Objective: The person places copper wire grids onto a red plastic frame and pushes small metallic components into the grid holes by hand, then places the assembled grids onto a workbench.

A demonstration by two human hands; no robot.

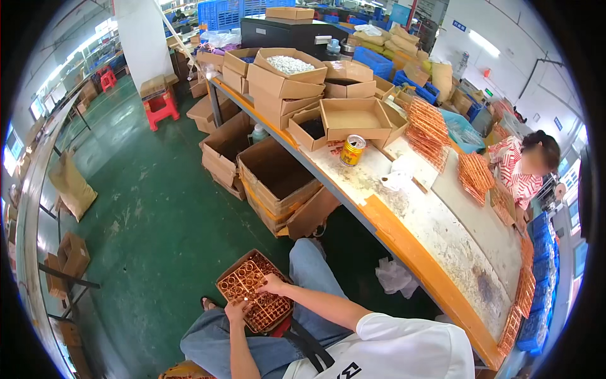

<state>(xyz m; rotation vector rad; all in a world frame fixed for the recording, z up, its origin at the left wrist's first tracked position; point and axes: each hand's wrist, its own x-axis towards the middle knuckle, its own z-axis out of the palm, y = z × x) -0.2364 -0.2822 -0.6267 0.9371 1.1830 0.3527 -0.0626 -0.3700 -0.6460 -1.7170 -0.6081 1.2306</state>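
Note:
Low in front of me, a cardboard box (222,274) rests by my legs, filled with copper-coloured parts. A copper-coloured grid panel (242,278) with ring shapes in it lies tilted over the box. My left hand (237,309) is closed at the panel's near edge, fingertips pinched. My right hand (273,285) comes in from the right and is closed at the panel's right side. The fingertips of both hands are close together and small in view. Under them, more copper-coloured gridded pieces (268,311) fill the box.
A long worktable (435,240) runs along my right, bearing a yellow can (353,150), open cardboard boxes (355,119) and stacked copper-coloured panels (427,129). Beneath it stand large cartons (278,174). Across the table sits a co-worker (521,164). A red stool (161,108) stands far left.

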